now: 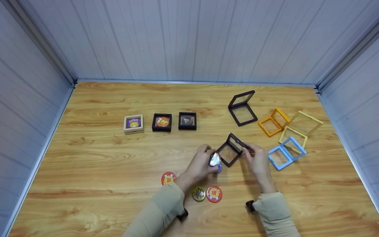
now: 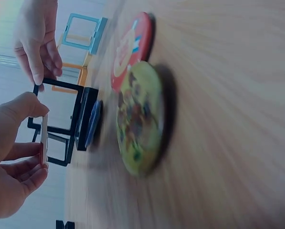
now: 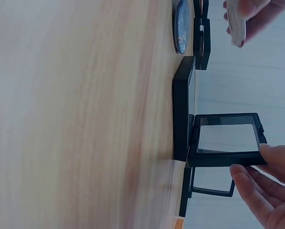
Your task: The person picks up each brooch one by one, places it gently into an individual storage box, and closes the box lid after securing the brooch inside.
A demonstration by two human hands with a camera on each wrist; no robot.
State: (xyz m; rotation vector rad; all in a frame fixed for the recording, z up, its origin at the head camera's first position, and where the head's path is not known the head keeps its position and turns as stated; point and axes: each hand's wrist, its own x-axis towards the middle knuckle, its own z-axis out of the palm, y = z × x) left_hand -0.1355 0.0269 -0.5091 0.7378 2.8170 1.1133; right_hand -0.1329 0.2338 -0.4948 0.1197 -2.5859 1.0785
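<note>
My left hand (image 1: pixel 200 165) pinches a round badge (image 1: pixel 215 159) between thumb and fingers, up off the table; in the left wrist view this badge (image 2: pixel 44 138) shows edge-on. The thumb and fingers of my right hand (image 1: pixel 258 164) grip the raised lid of a black display frame (image 1: pixel 236 160), whose base rests on the table with its clear window bare. In the right wrist view the lid (image 3: pixel 228 159) stands upright from the base. A blue badge (image 1: pixel 220 169) lies beside the frame, partly hidden by my left hand.
Nearer me lie a red badge (image 1: pixel 214 194), a yellow-green badge (image 1: pixel 198 194) and another red badge (image 1: pixel 168 178). Cream (image 1: pixel 133 132), black (image 1: pixel 162 129) and second black (image 1: pixel 187 127) frames hold badges. Open black (image 1: pixel 248 123), orange (image 1: pixel 264 128), yellow (image 1: pixel 315 129) and blue (image 1: pixel 285 166) frames stand right.
</note>
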